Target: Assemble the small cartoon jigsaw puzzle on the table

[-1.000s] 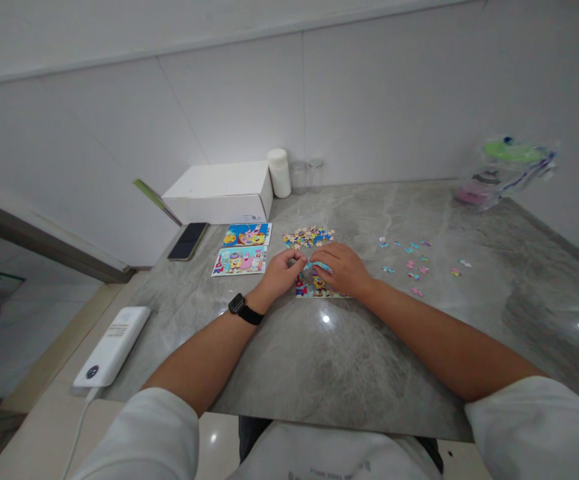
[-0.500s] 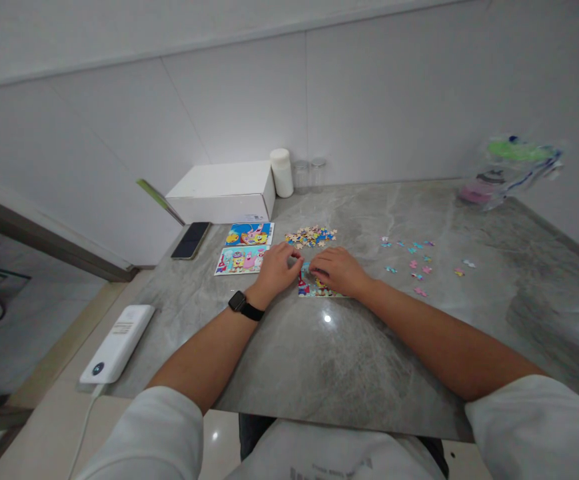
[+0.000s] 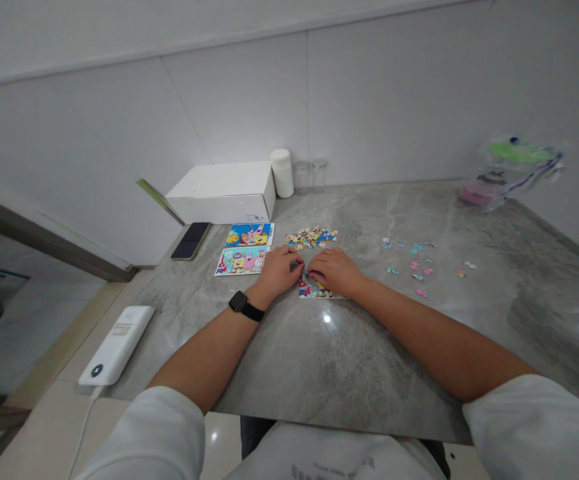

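A partly joined jigsaw puzzle (image 3: 311, 291) lies on the grey table, its upper part covered by both hands. My left hand (image 3: 281, 268), below a black watch strap, is closed with its fingertips at the puzzle's left upper edge. Close beside it, my right hand (image 3: 338, 271) rests over the puzzle, fingers bent together. Whatever the fingertips pinch is too small to make out. Behind the hands is a pile of loose pieces (image 3: 311, 237). Two cartoon picture cards, an upper blue one (image 3: 250, 235) and a lower one (image 3: 240, 261), lie left of the pile.
Several scattered pieces (image 3: 420, 293) lie to the right. A phone (image 3: 191, 241), a white box (image 3: 222, 190), a white bottle (image 3: 282, 173) and two clear glasses stand or lie behind. A white power bank (image 3: 117, 345) sits front left, a plastic bag (image 3: 509, 172) back right.
The left fingers have closed in slightly toward the right hand, and the gap between the hands is narrower. The right hand has shifted barely to the left.
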`<move>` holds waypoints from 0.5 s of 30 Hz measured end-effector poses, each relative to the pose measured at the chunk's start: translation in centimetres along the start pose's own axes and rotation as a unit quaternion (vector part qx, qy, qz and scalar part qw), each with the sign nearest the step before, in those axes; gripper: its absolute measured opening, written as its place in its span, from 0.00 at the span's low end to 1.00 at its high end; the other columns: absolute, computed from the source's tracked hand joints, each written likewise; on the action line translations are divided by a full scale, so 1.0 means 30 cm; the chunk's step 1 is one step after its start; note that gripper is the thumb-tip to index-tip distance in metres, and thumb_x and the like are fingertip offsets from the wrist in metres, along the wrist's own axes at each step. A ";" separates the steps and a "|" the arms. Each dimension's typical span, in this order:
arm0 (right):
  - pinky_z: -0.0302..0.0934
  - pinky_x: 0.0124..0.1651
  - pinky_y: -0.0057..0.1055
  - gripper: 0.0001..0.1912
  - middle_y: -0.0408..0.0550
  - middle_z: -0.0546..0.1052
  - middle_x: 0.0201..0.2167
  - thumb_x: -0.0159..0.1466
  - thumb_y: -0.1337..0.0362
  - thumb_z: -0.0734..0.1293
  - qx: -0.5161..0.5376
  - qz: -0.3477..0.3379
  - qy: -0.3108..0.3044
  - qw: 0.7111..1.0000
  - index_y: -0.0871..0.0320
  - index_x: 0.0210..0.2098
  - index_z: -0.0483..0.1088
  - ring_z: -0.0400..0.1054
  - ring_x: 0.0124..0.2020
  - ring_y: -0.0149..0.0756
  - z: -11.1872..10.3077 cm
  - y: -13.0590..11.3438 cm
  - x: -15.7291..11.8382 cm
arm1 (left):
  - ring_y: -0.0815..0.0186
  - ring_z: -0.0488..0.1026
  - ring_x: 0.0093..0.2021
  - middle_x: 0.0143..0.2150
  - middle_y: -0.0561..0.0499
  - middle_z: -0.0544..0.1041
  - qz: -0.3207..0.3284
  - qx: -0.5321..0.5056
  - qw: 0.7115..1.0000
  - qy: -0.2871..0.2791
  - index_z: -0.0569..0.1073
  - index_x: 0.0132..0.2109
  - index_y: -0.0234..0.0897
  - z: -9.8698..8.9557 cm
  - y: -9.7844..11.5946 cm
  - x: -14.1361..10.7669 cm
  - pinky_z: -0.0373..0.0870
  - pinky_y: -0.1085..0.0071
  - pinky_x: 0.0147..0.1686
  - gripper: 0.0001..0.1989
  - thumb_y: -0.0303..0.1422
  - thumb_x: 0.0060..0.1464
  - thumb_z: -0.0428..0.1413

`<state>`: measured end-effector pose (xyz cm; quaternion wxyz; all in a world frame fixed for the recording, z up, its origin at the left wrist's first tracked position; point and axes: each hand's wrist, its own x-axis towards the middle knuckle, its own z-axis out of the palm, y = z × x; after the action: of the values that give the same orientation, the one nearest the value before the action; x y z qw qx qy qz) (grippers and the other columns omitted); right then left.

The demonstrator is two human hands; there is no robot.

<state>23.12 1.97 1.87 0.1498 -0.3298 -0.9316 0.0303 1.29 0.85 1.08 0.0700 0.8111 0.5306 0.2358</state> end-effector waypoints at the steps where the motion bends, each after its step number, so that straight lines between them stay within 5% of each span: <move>1: 0.55 0.49 0.38 0.08 0.52 0.84 0.41 0.71 0.64 0.69 0.000 -0.001 0.003 1.000 0.56 0.43 0.82 0.73 0.45 0.44 0.000 -0.001 0.000 | 0.57 0.75 0.51 0.48 0.48 0.79 0.000 -0.003 1.000 0.001 0.83 0.41 0.43 0.001 -0.002 0.000 0.72 0.57 0.54 0.04 0.33 0.60 0.63; 15: 0.56 0.47 0.38 0.07 0.51 0.84 0.41 0.70 0.63 0.70 -0.025 -0.023 0.015 0.999 0.56 0.42 0.82 0.72 0.45 0.44 0.019 -0.002 0.002 | 0.56 0.76 0.50 0.48 0.48 0.80 0.000 -0.020 1.000 -0.017 0.84 0.42 0.45 -0.010 -0.007 0.001 0.72 0.57 0.54 0.05 0.35 0.57 0.66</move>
<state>22.87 1.97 1.35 0.1564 -0.3128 -0.9368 -0.0017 0.99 0.91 1.29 0.0953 0.8135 0.5243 0.2330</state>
